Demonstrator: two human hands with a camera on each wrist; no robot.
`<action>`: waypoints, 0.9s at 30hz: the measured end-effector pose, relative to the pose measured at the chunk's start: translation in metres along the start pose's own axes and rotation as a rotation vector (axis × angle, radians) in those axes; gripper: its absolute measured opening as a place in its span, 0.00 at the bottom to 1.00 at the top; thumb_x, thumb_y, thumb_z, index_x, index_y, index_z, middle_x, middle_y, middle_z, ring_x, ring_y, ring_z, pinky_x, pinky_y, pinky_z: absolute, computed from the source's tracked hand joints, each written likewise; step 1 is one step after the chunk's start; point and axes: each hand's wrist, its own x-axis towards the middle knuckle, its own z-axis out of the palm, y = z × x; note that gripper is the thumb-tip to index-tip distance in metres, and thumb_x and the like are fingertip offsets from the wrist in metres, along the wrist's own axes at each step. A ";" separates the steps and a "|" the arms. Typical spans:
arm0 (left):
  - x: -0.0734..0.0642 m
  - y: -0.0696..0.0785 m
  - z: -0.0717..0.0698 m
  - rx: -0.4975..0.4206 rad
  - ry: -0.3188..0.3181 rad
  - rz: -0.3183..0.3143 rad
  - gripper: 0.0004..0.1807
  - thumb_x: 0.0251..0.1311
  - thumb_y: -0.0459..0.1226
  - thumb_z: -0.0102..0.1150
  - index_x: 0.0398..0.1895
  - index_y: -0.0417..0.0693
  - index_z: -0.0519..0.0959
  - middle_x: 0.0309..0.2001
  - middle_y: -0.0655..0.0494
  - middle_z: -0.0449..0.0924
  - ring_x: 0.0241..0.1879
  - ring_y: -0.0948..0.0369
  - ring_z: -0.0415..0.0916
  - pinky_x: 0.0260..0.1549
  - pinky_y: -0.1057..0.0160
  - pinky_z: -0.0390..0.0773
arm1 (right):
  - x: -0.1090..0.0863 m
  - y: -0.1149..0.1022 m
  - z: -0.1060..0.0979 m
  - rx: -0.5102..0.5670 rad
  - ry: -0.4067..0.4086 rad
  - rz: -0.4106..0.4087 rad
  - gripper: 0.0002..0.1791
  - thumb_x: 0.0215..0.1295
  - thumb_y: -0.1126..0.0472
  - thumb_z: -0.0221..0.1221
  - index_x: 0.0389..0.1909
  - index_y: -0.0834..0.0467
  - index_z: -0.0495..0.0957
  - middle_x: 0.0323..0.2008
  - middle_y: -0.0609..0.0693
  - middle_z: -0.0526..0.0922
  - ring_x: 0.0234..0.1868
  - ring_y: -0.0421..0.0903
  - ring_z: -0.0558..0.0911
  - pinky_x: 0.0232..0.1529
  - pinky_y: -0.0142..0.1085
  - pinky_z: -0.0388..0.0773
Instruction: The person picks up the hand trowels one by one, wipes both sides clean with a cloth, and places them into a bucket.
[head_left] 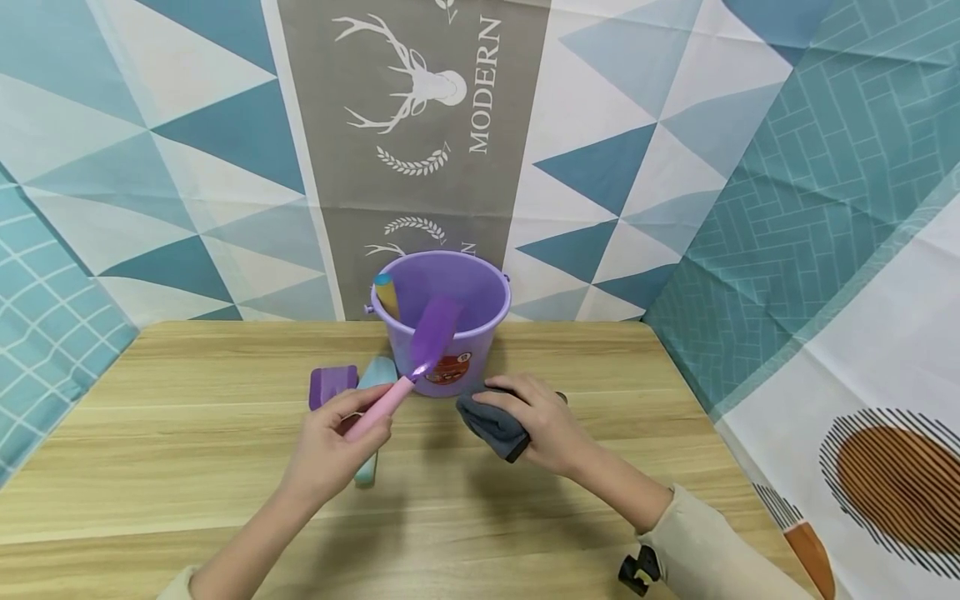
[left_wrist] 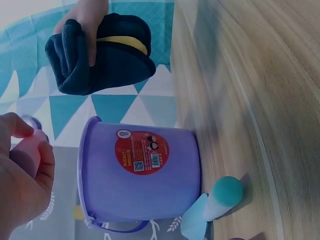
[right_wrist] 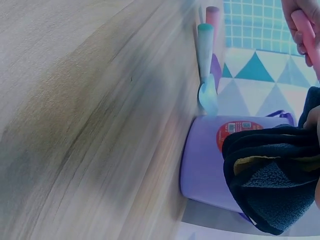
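Note:
My left hand (head_left: 339,443) grips the pink handle of a toy shovel (head_left: 435,333), whose purple blade tilts up in front of the bucket's mouth. A folded dark grey cloth (head_left: 491,421) is held in my right hand (head_left: 551,423), right of the shovel and above the table. In the right wrist view the cloth (right_wrist: 275,185) shows several layers with a yellow strip between them. Behind both hands stands an upright purple bucket (head_left: 480,354) with a red label. A yellow handle with a blue end (head_left: 387,296) leans inside its left rim.
Left of the bucket, a light blue toy shovel (head_left: 366,471) lies on the wooden table (head_left: 187,467). Beside it is a purple tool (head_left: 332,385), with a pink handle (right_wrist: 212,17) visible in the right wrist view. Patterned fabric (head_left: 630,108) hangs behind and at the sides.

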 end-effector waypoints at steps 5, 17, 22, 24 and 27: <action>0.002 0.000 -0.002 0.040 0.009 -0.014 0.19 0.51 0.30 0.64 0.49 0.48 0.81 0.41 0.51 0.81 0.30 0.67 0.73 0.26 0.71 0.76 | -0.001 0.000 -0.001 -0.005 -0.015 0.012 0.18 0.67 0.50 0.51 0.55 0.51 0.74 0.53 0.54 0.76 0.52 0.49 0.76 0.49 0.43 0.78; 0.004 0.001 -0.005 0.163 0.086 -0.040 0.20 0.47 0.32 0.67 0.47 0.52 0.83 0.41 0.58 0.80 0.36 0.65 0.69 0.29 0.73 0.73 | -0.004 0.000 -0.001 -0.003 -0.031 0.017 0.19 0.63 0.54 0.57 0.56 0.51 0.73 0.53 0.55 0.76 0.53 0.50 0.76 0.49 0.45 0.77; 0.005 0.000 -0.007 0.143 0.108 -0.053 0.20 0.47 0.32 0.68 0.48 0.51 0.82 0.42 0.56 0.81 0.36 0.66 0.70 0.31 0.75 0.74 | -0.005 0.001 -0.001 -0.016 -0.020 0.002 0.22 0.59 0.57 0.62 0.55 0.51 0.73 0.52 0.55 0.76 0.51 0.51 0.76 0.48 0.45 0.78; 0.005 -0.001 -0.008 0.152 0.125 -0.055 0.20 0.46 0.33 0.68 0.47 0.52 0.82 0.42 0.57 0.81 0.36 0.67 0.71 0.31 0.76 0.74 | -0.005 0.001 -0.001 -0.019 -0.022 0.000 0.23 0.57 0.58 0.63 0.56 0.51 0.73 0.52 0.55 0.76 0.51 0.51 0.76 0.48 0.45 0.78; 0.006 -0.003 -0.009 0.163 0.157 -0.046 0.20 0.45 0.32 0.69 0.46 0.52 0.83 0.41 0.59 0.82 0.36 0.68 0.72 0.32 0.78 0.74 | -0.005 0.001 0.000 -0.021 -0.026 0.002 0.26 0.54 0.59 0.65 0.56 0.51 0.73 0.53 0.55 0.76 0.51 0.51 0.76 0.48 0.45 0.78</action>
